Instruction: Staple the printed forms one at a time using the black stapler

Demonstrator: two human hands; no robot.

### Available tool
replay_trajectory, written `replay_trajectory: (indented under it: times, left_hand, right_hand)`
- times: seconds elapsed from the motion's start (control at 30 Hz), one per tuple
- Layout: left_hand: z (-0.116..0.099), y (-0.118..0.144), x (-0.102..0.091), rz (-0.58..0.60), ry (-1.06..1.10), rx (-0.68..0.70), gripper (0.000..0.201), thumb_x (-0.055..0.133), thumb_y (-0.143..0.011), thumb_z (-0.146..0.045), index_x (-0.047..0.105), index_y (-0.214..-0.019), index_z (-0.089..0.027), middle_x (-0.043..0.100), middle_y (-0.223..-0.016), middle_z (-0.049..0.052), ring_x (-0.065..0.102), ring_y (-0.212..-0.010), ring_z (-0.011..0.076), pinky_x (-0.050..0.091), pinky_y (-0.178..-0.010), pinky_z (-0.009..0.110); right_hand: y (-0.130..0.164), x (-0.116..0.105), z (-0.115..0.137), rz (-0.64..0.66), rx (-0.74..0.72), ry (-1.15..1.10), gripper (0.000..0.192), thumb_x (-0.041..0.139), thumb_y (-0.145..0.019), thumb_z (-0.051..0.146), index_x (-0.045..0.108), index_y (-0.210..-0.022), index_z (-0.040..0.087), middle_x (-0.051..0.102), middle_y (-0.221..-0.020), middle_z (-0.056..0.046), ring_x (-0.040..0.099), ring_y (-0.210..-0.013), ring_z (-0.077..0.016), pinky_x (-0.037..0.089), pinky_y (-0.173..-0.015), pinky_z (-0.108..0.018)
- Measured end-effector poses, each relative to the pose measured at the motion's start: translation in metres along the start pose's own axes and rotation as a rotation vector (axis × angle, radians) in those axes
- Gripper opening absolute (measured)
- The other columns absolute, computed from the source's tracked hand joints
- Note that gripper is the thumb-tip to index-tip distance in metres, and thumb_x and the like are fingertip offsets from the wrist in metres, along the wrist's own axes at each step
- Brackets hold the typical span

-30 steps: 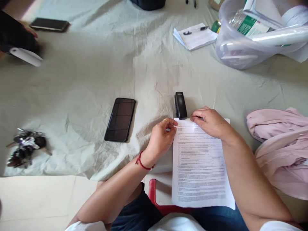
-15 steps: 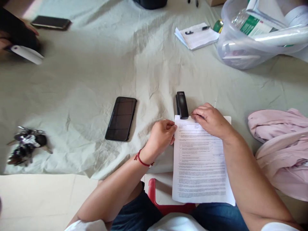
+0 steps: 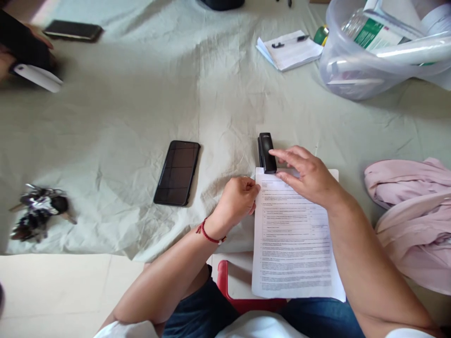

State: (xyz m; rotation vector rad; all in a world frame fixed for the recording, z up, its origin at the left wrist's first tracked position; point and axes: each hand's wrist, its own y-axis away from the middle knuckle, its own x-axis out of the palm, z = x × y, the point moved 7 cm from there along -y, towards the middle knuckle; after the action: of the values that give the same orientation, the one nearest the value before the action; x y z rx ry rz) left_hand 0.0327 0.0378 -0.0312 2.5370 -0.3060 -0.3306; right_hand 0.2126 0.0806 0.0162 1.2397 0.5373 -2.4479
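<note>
the paper [image 3: 296, 253], partly past the edge of the table [image 3: 123, 94], looks light, floppy and easily creased, best held by its sides. the stapler [image 3: 267, 151] at the paper's top left corner looks stiff and heavier, best gripped along its length. the left hand [image 3: 238, 199] pinches the paper's left edge; the right hand [image 3: 308, 176], loosely spread, has a fingertip at or just above the stapler.

The oblong stapler [image 3: 266, 151] is black, the rectangular paper sheet [image 3: 292, 244] white with grey printed lines. The cloth-covered surface [image 3: 123, 108] is pale grey-green, the thin bracelet [image 3: 209, 238] red, the folded fabric [image 3: 419, 220] dusty pink.
</note>
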Motion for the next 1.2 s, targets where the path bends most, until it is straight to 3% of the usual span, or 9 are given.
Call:
replay_trajectory:
  times: [0.13,0.3,0.57,0.7,0.83,0.97,1.2]
  left_hand:
    - [0.002,-0.003,0.0,-0.001,0.018,0.016,0.04,0.055,-0.102,-0.012,0.056,-0.063,-0.02,0.05,-0.04,-0.006,0.04,-0.038,0.0076,0.027,-0.046,0.024]
    - [0.001,-0.002,-0.001,0.005,0.013,0.022,0.042,0.054,-0.102,-0.011,0.055,-0.061,-0.021,0.05,-0.04,-0.006,0.04,-0.038,0.0071,0.027,-0.045,0.024]
    - [0.003,-0.003,-0.002,0.011,0.02,0.005,0.043,0.055,-0.102,-0.009,0.054,-0.061,-0.021,0.049,-0.039,-0.006,0.039,-0.038,0.007,0.028,-0.046,0.024]
    - [0.002,-0.002,-0.003,0.006,0.017,-0.004,0.044,0.055,-0.102,-0.009,0.053,-0.06,-0.021,0.05,-0.039,-0.006,0.04,-0.038,0.0071,0.027,-0.046,0.024]
    - [-0.003,0.001,-0.004,-0.006,-0.01,0.003,0.045,0.056,-0.101,-0.01,0.049,-0.057,-0.021,0.049,-0.039,-0.005,0.04,-0.039,0.0073,0.029,-0.047,0.024]
    - [-0.005,0.004,-0.004,-0.001,-0.03,-0.014,0.043,0.055,-0.098,-0.011,0.048,-0.056,-0.022,0.048,-0.04,-0.004,0.039,-0.04,0.0085,0.028,-0.047,0.025]
    - [-0.012,0.01,-0.014,-0.053,-0.188,0.059,0.04,0.056,-0.095,-0.015,0.05,-0.056,-0.021,0.046,-0.045,-0.004,0.038,-0.045,0.0095,0.029,-0.053,0.029]
  right_hand:
    - [-0.002,0.012,0.016,0.011,-0.093,0.073,0.047,0.062,-0.106,0.018,0.07,-0.152,0.025,0.075,-0.111,-0.009,0.065,-0.105,-0.0287,0.059,-0.098,-0.047]
    - [-0.004,0.019,0.025,-0.025,-0.083,0.096,0.047,0.062,-0.106,0.015,0.07,-0.152,0.019,0.075,-0.104,-0.011,0.064,-0.102,-0.0297,0.06,-0.092,-0.045]
    - [-0.002,0.017,0.021,-0.042,-0.086,0.072,0.047,0.062,-0.106,0.016,0.07,-0.151,0.025,0.079,-0.106,-0.008,0.064,-0.103,-0.0298,0.058,-0.094,-0.047]
    - [-0.001,0.016,0.02,-0.039,-0.102,0.085,0.046,0.066,-0.106,0.02,0.07,-0.152,0.023,0.078,-0.104,-0.009,0.062,-0.104,-0.0299,0.058,-0.094,-0.047]
    - [0.001,0.003,0.027,-0.085,-0.115,0.121,0.04,0.068,-0.108,0.031,0.076,-0.146,0.023,0.078,-0.116,-0.013,0.063,-0.11,-0.032,0.058,-0.1,-0.052]
    - [0.005,-0.011,0.041,-0.102,-0.095,0.118,0.038,0.055,-0.111,0.022,0.081,-0.138,0.028,0.08,-0.133,-0.011,0.066,-0.128,-0.0342,0.057,-0.111,-0.058]
    - [0.014,-0.003,0.055,0.029,-0.118,0.17,0.052,0.043,-0.111,0.01,0.07,-0.154,0.022,0.07,-0.16,-0.01,0.058,-0.158,-0.0318,0.049,-0.13,-0.061]
